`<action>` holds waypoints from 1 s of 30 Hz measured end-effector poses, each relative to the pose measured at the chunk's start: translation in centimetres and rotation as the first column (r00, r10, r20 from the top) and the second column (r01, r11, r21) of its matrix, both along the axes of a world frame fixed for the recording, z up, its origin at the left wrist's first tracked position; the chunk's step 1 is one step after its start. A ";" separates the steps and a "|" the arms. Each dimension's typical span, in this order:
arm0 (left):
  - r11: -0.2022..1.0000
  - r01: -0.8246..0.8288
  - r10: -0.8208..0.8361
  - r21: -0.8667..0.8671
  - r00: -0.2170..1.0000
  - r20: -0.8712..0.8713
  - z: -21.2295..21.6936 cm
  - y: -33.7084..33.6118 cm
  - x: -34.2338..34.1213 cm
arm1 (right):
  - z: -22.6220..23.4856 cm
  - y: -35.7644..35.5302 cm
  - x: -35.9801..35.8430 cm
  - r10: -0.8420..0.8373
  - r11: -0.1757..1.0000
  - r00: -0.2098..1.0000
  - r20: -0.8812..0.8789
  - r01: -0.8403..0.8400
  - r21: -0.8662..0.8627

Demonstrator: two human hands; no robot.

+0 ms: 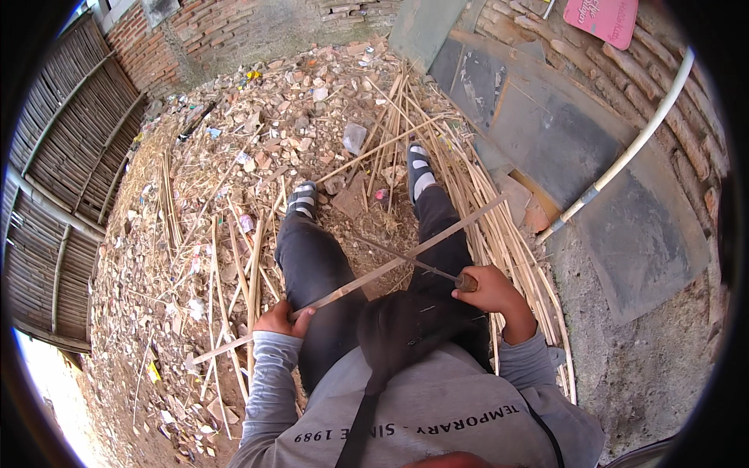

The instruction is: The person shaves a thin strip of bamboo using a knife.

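A long flat bamboo strip (406,261) lies slantwise across my thighs, its far end up to the right. My left hand (283,318) is closed around the strip near its lower left end. In my right hand (493,294) is the wooden handle of a knife (466,282). The knife's thin dark blade points left and crosses the strip above my lap. Whether the blade touches the strip I cannot tell. A black cloth or bag (402,331) covers my lap.
Bamboo strips lie in a long pile (519,257) to my right, with more strips (234,288) on the rubble at left. Dark boards (546,117) and a pale pole (624,160) lean at the right wall. A bamboo fence (62,101) stands at far left.
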State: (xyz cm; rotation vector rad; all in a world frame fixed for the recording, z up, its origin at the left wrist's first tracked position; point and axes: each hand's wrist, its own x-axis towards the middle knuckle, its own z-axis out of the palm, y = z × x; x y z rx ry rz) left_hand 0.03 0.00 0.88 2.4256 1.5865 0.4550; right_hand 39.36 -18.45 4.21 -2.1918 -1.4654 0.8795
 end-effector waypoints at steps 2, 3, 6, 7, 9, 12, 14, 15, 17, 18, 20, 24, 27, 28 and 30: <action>0.999 -0.018 0.018 -0.040 1.000 -0.002 0.1 0.0 0.0 | -0.2 0.1 0.6 -0.066 0.992 0.997 -0.040 0.070 0.102; 0.999 -0.013 0.013 -0.037 1.000 -0.003 -0.1 -0.2 -0.1 | -0.5 -0.1 0.9 -0.131 0.973 0.988 -0.084 0.144 0.178; 0.996 -0.080 0.081 0.041 0.997 -0.019 -0.4 -0.5 -0.2 | -1.1 0.3 1.4 -0.183 0.962 0.982 -0.049 0.189 0.195; 0.996 -0.078 0.079 0.038 0.997 -0.016 -0.2 -0.6 -0.1 | -1.0 0.3 1.3 -0.214 0.961 0.975 -0.061 0.221 0.164; 0.996 -0.082 0.084 0.023 0.994 -0.072 0.7 -0.9 0.0 | -1.6 -0.3 1.1 -0.197 0.961 0.980 -0.003 0.194 0.198; 0.983 0.077 -0.047 -0.169 0.984 0.172 1.7 -0.2 -1.4 | -1.5 -0.8 1.2 -0.198 0.959 0.980 0.010 0.192 0.210; 0.984 0.085 -0.062 -0.157 0.987 0.148 2.2 -0.2 -2.0 | -1.5 -0.7 1.1 -0.216 0.958 0.976 -0.038 0.220 0.185; 0.984 0.099 -0.081 -0.148 0.989 0.125 2.5 -0.2 -2.2 | -1.5 -0.6 1.0 -0.217 0.957 0.975 -0.043 0.222 0.186; 0.990 0.048 -0.045 -0.135 0.999 0.020 2.9 -0.2 -2.0 | -2.0 -0.4 0.7 -0.220 0.956 0.974 -0.051 0.226 0.188; 0.992 0.017 -0.018 -0.129 1.000 -0.006 2.9 -0.2 -1.9 | -2.6 -0.2 0.4 -0.185 0.958 0.983 -0.018 0.184 0.221; 0.992 -0.012 0.008 -0.122 0.999 -0.032 2.9 -0.2 -1.7 | -2.9 -0.1 -0.1 -0.152 0.957 0.988 0.016 0.143 0.251; 0.992 -0.001 -0.002 -0.128 1.000 -0.030 2.5 -0.4 -1.6 | -2.2 0.4 -0.4 -0.088 0.988 0.995 -0.053 0.094 0.121; 0.995 0.015 -0.013 -0.103 1.000 0.014 1.7 -0.7 -1.9 | -2.9 0.1 0.8 -0.133 0.965 0.991 -0.027 0.136 0.223; 0.995 0.013 -0.009 -0.097 0.999 0.037 1.5 -0.7 -1.9 | -3.0 0.1 1.0 -0.164 0.947 0.986 -0.006 0.159 0.277; 0.996 0.006 -0.002 -0.088 0.999 0.039 0.9 -0.7 -1.5 | -2.7 0.0 0.9 -0.187 0.949 0.982 -0.020 0.186 0.256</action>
